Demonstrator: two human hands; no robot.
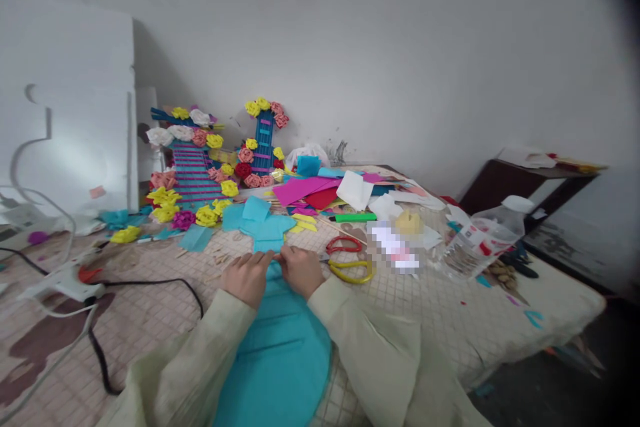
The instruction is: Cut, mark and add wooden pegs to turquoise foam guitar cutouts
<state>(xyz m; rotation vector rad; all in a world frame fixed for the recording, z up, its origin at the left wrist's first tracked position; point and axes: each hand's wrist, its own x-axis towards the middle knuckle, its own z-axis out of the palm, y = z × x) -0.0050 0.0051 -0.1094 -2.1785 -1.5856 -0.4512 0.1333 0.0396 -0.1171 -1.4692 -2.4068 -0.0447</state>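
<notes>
A turquoise paper-covered shape (290, 373) lies flat before me, with a broad rounded body and dark crease-like lines across it. Its narrow neck leads up to a cross-shaped turquoise part (267, 230). Over the neck, my left hand (246, 278) has its fingers bent and closed on the turquoise paper. Almost touching it, my right hand (302, 269) pinches the paper from the other side; the fingertips partly hide what they grip. Right beside my right hand lie scissors (351, 273) with a red and a yellow handle loop.
At the back stand two decorated pieces with paper flowers (190, 173). Loose coloured paper (305, 190), a green stick (353, 217) and a plastic bottle (483, 240) lie to the right. On the left are a white glue gun (65, 280) and black cables (150, 282).
</notes>
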